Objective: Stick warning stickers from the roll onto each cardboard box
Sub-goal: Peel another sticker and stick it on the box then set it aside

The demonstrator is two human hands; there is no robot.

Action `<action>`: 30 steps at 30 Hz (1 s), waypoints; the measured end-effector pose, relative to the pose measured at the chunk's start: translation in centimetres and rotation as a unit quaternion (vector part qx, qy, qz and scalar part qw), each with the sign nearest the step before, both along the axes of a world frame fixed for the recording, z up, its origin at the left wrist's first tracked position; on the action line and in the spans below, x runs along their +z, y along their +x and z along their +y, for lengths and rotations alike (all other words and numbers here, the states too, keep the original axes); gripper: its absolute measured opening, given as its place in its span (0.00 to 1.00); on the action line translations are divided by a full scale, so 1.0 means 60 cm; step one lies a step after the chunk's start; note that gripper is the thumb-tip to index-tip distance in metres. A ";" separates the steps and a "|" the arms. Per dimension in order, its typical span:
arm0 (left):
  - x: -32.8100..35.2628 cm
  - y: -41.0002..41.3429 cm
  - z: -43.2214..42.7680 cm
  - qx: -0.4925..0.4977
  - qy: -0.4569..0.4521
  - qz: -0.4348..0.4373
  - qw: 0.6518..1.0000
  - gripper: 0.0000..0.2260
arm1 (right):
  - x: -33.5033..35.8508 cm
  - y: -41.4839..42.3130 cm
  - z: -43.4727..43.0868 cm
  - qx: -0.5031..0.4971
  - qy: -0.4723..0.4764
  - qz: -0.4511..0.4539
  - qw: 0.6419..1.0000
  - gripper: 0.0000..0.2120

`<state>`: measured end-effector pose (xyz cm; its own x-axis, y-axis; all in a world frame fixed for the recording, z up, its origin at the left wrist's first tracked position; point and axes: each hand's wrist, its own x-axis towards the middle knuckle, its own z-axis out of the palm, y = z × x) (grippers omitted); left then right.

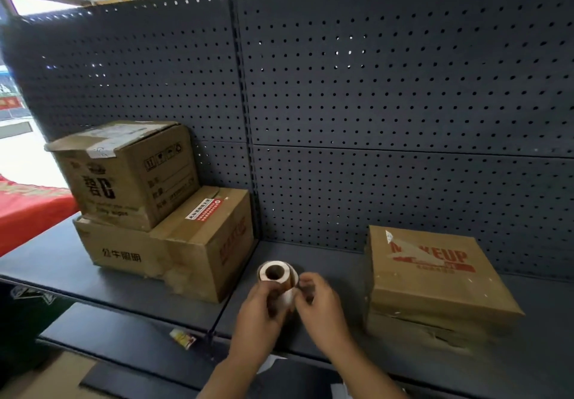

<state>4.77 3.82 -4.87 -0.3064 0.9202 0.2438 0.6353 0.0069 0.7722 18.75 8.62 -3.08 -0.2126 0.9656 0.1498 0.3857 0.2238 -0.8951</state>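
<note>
Left hand (259, 308) fingers curled round sticker roll (276, 274) | right hand (321, 310) fingers pinch its loose white end, blurred

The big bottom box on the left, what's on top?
A smaller box sits on its left part; a red-and-white sticker lies on the bare right part. Anything under the smaller box is hidden.

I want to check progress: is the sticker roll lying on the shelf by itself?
No, the left hand grips the roll, and the right hand is at its loose strip.
</note>
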 end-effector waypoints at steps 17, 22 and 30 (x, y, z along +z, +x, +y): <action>0.031 0.019 0.000 -0.004 0.011 -0.238 0.971 0.03 | -0.018 -0.008 0.005 0.038 0.012 0.127 0.991 0.08; 0.043 0.026 -0.009 -0.017 0.034 -0.270 0.962 0.08 | -0.009 -0.001 0.014 0.059 0.010 0.136 0.989 0.05; 0.042 0.033 -0.012 -0.012 0.035 -0.260 0.965 0.09 | 0.002 0.016 0.020 0.084 -0.008 0.133 0.987 0.05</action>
<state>6.76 3.08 -2.34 -0.3821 0.9156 0.1252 0.1609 -0.0674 0.9847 19.71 9.82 -2.95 -0.3258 0.9223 0.2077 0.0946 0.2504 -0.9635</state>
